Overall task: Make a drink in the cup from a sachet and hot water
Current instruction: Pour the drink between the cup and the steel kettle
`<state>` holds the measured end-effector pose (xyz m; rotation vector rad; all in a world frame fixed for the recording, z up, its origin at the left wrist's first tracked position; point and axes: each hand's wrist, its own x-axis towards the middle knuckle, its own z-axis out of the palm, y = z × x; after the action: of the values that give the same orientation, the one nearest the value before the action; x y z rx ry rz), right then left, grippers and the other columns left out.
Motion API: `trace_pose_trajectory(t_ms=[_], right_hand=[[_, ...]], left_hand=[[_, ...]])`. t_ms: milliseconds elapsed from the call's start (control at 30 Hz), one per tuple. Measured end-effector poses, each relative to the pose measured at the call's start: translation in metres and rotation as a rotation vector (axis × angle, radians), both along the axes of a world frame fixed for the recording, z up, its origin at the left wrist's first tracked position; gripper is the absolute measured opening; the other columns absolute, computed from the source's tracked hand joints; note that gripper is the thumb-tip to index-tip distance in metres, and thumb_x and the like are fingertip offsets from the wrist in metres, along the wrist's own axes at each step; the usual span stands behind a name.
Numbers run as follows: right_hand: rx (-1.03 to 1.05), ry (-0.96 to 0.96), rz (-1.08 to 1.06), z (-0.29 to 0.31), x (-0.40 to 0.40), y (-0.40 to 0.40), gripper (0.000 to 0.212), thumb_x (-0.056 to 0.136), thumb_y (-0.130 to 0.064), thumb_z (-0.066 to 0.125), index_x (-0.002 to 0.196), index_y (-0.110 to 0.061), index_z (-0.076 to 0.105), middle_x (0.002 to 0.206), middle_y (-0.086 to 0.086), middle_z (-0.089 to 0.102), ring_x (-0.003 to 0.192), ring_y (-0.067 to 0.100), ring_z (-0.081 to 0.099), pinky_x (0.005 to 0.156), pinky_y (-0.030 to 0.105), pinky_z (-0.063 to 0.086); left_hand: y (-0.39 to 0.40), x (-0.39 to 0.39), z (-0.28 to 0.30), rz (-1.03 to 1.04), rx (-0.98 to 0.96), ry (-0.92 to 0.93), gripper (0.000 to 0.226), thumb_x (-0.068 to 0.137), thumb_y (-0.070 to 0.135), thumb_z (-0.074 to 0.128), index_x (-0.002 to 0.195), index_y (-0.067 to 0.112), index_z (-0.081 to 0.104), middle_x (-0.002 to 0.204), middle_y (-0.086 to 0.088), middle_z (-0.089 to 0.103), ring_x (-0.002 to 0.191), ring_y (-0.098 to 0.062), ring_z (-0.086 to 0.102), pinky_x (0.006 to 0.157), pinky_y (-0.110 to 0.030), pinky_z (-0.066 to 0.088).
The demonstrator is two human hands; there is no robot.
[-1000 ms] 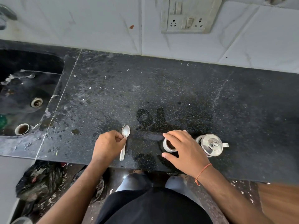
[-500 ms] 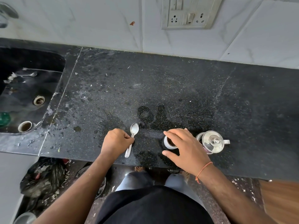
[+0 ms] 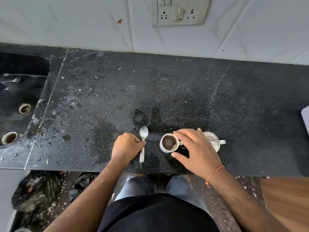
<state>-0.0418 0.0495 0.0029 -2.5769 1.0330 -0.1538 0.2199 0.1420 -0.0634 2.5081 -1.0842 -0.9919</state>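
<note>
A small white cup [image 3: 168, 142] of dark frothy drink stands near the front edge of the black counter [image 3: 150, 91]. My right hand [image 3: 197, 151] lies at the cup's right side with fingers spread, forefinger by the far rim and thumb by the near side, not clasped round it. Left of the cup a steel spoon [image 3: 143, 141] lies flat, bowl pointing away from me. My left hand [image 3: 126, 146] is curled with thumb and fingers on the middle of its handle. No sachet is visible.
A small lidded steel pot [image 3: 214, 141] stands right behind my right hand, partly hidden. A sink [image 3: 20, 91] at the left holds a small cup [image 3: 9, 138]. Wet patches mark the counter. Black bags [image 3: 36, 193] lie on the floor. A socket plate [image 3: 177, 11] is on the wall.
My right hand has slid right off the cup, uncovering the drink. My left hand and the spoon have shifted a little to the right, the spoon turning straighter.
</note>
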Motion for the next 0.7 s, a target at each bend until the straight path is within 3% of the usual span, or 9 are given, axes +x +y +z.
trace_pose_trajectory(t_ms=[133, 233, 333, 400, 467, 567, 700], right_hand=[[-0.024, 0.11, -0.113, 0.006, -0.028, -0.014, 0.094, 0.079, -0.06, 0.084, 0.159, -0.026, 0.048, 0.161, -0.009, 0.044, 0.151, 0.022, 0.04, 0.124, 0.066, 0.034], [0.021, 0.163, -0.134, 0.005, -0.051, -0.027, 0.103, 0.076, -0.057, 0.089, 0.162, -0.023, 0.044, 0.166, -0.004, 0.041, 0.15, 0.027, 0.04, 0.125, 0.052, 0.037], [0.055, 0.182, -0.113, 0.003, -0.065, -0.036, 0.098, 0.082, -0.054, 0.086, 0.164, -0.025, 0.042, 0.166, -0.006, 0.043, 0.144, 0.026, 0.044, 0.124, 0.036, 0.035], [0.049, 0.176, -0.09, 0.002, -0.069, -0.04, 0.089, 0.088, -0.051, 0.082, 0.164, -0.027, 0.042, 0.164, -0.009, 0.044, 0.142, 0.025, 0.044, 0.123, 0.033, 0.035], [0.058, 0.161, -0.068, 0.003, -0.07, -0.042, 0.085, 0.09, -0.048, 0.08, 0.163, -0.027, 0.044, 0.162, -0.01, 0.047, 0.14, 0.024, 0.045, 0.122, 0.033, 0.036], [0.06, 0.158, -0.037, 0.004, -0.07, -0.044, 0.083, 0.09, -0.047, 0.08, 0.162, -0.026, 0.045, 0.16, -0.009, 0.049, 0.139, 0.024, 0.045, 0.122, 0.033, 0.035], [0.058, 0.153, -0.014, 0.002, -0.072, -0.045, 0.083, 0.091, -0.048, 0.079, 0.162, -0.025, 0.044, 0.162, -0.01, 0.048, 0.14, 0.023, 0.043, 0.122, 0.032, 0.033]], left_hand=[[0.002, -0.001, -0.001, 0.005, -0.029, -0.041, 0.044, 0.089, 0.057, 0.08, 0.062, 0.022, 0.074, 0.053, 0.008, 0.068, 0.052, -0.015, 0.066, 0.048, -0.028, 0.05], [0.006, -0.006, 0.001, 0.023, -0.086, -0.135, 0.042, 0.088, 0.067, 0.074, 0.069, 0.031, 0.067, 0.058, 0.013, 0.067, 0.06, -0.007, 0.066, 0.051, -0.026, 0.047], [0.01, -0.015, 0.001, -0.028, -0.243, -0.225, 0.03, 0.096, 0.057, 0.07, 0.08, 0.033, 0.065, 0.077, 0.014, 0.067, 0.081, -0.021, 0.067, 0.066, -0.037, 0.056], [0.013, -0.023, 0.004, -0.074, -0.337, -0.307, 0.021, 0.101, 0.048, 0.069, 0.097, 0.028, 0.07, 0.095, 0.006, 0.069, 0.094, -0.03, 0.062, 0.078, -0.046, 0.058], [0.016, -0.035, 0.005, -0.123, -0.376, -0.401, 0.022, 0.103, 0.042, 0.069, 0.114, 0.023, 0.072, 0.111, 0.0, 0.069, 0.102, -0.036, 0.062, 0.08, -0.049, 0.058], [0.019, -0.058, 0.011, -0.157, -0.404, -0.474, 0.03, 0.105, 0.047, 0.059, 0.124, 0.026, 0.07, 0.126, 0.003, 0.066, 0.113, -0.033, 0.059, 0.084, -0.049, 0.056], [0.018, -0.085, 0.017, -0.164, -0.429, -0.474, 0.041, 0.107, 0.051, 0.05, 0.137, 0.027, 0.064, 0.144, 0.006, 0.059, 0.133, -0.029, 0.052, 0.1, -0.05, 0.052]])
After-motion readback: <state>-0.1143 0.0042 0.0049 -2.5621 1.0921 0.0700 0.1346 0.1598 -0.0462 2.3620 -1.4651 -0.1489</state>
